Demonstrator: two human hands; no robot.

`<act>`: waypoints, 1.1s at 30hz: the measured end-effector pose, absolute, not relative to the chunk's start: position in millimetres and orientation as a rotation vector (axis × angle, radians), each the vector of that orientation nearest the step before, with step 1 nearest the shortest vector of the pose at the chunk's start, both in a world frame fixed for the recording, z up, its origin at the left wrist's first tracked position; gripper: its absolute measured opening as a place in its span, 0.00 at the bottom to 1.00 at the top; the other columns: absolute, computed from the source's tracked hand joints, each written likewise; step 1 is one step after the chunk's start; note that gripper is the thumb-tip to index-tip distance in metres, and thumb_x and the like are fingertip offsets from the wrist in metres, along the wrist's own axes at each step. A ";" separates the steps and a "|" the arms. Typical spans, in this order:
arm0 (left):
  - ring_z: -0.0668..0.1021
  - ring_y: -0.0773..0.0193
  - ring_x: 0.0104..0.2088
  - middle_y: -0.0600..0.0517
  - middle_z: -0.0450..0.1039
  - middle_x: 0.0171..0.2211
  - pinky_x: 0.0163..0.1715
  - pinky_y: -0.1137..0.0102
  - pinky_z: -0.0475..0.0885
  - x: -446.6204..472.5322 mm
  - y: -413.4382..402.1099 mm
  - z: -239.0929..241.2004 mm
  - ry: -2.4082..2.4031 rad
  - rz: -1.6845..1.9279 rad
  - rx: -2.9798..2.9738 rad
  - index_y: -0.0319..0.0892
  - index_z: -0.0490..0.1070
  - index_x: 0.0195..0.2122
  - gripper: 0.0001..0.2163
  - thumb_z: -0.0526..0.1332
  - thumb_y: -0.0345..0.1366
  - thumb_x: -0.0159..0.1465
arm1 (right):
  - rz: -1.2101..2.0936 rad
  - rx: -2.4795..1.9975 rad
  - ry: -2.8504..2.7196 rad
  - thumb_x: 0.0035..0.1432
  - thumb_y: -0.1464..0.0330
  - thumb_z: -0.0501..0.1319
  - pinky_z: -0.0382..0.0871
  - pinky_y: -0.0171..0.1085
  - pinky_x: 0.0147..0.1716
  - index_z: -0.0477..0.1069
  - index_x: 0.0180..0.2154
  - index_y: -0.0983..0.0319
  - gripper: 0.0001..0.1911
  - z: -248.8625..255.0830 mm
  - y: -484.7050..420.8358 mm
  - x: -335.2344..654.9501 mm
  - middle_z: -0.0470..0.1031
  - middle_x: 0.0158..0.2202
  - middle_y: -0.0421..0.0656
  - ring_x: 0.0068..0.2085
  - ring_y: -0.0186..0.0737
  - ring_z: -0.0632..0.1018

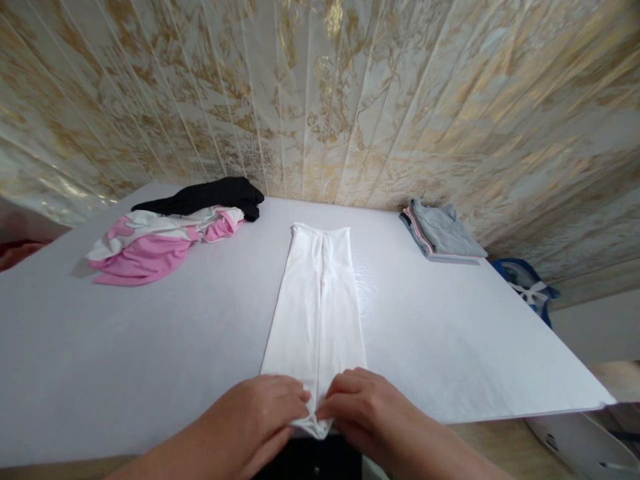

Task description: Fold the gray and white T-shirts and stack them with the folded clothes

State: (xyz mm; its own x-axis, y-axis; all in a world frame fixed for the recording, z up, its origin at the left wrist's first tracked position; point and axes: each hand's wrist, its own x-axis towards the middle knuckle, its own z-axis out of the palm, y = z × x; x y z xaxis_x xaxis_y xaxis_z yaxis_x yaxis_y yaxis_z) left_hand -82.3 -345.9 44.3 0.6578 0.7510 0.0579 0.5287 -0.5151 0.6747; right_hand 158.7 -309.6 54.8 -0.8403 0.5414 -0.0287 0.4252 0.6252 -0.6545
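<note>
A white garment, folded into a long narrow strip with a seam down its middle, lies on the white table in front of me. Its near end reaches the table's front edge. My left hand is closed on the near end, left of the seam. On the other side of the seam, my right hand pinches the same end with bent fingers. Between the two hands the cloth edge forms a small point. The fingertips are partly hidden against the fabric.
At the back left lie a crumpled pink and white garment and a black garment. A stack of folded clothes, grey on top, sits at the back right. Beyond the right edge stands a blue basket. A patterned curtain hangs behind.
</note>
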 end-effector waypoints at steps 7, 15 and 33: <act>0.71 0.66 0.28 0.57 0.71 0.28 0.29 0.75 0.65 -86.3 -300.7 105.7 0.879 0.093 1.672 0.45 0.72 0.33 0.11 0.54 0.42 0.66 | 1.709 -0.724 -2.476 0.63 0.70 0.55 0.66 0.30 0.34 0.75 0.43 0.60 0.11 103.6 -267.9 158.4 0.76 0.34 0.40 0.33 0.33 0.74; 0.68 0.67 0.25 0.56 0.70 0.25 0.24 0.74 0.60 -90.6 -157.8 81.3 1.173 0.284 1.797 0.41 0.72 0.29 0.12 0.60 0.46 0.57 | 1.528 -1.109 -2.209 0.58 0.62 0.58 0.55 0.30 0.23 0.72 0.34 0.65 0.12 80.5 -136.6 142.3 0.70 0.25 0.37 0.25 0.29 0.66; 0.77 0.60 0.39 0.53 0.77 0.36 0.42 0.70 0.68 -104.7 -123.6 39.0 1.622 0.645 1.949 0.44 0.72 0.36 0.08 0.56 0.34 0.57 | 1.307 -1.321 -1.910 0.48 0.60 0.62 0.61 0.33 0.26 0.68 0.34 0.63 0.14 23.1 -92.9 167.7 0.62 0.22 0.33 0.25 0.32 0.66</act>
